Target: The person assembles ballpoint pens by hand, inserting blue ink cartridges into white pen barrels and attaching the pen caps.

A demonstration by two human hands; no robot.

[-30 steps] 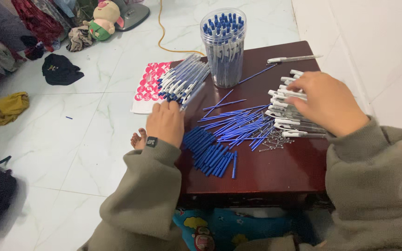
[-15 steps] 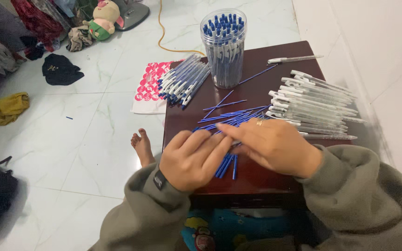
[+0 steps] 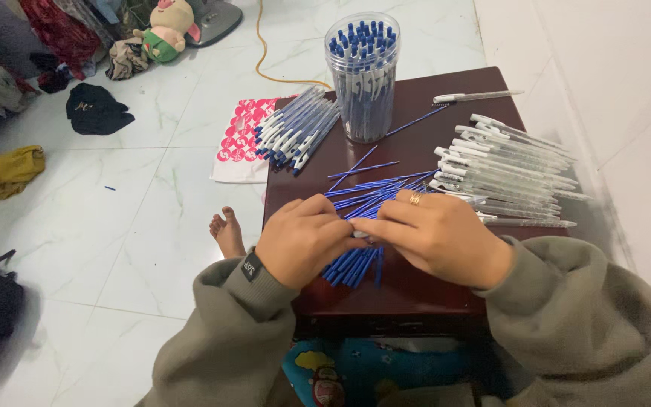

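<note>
My left hand (image 3: 303, 240) and my right hand (image 3: 440, 237) meet fingertip to fingertip over the near middle of a dark brown table (image 3: 416, 298). Both pinch a thin pale pen barrel (image 3: 357, 234); only its tip shows between the fingers. A loose heap of blue refills (image 3: 367, 190) lies right under and beyond the hands. My right hand wears a ring. Clear pen barrels (image 3: 506, 169) are stacked to the right, close to that hand.
A clear jar of blue-capped pens (image 3: 363, 75) stands at the table's far edge, with finished pens (image 3: 295, 130) to its left and one pen (image 3: 476, 96) to its right. A pink-dotted bag (image 3: 239, 139), my bare foot (image 3: 227, 232), clothes and a plush toy (image 3: 163, 30) lie on the floor.
My right hand came off the clear barrels and moved left. My left hand shifted right from the refills, and the two now meet over the blue heap.
</note>
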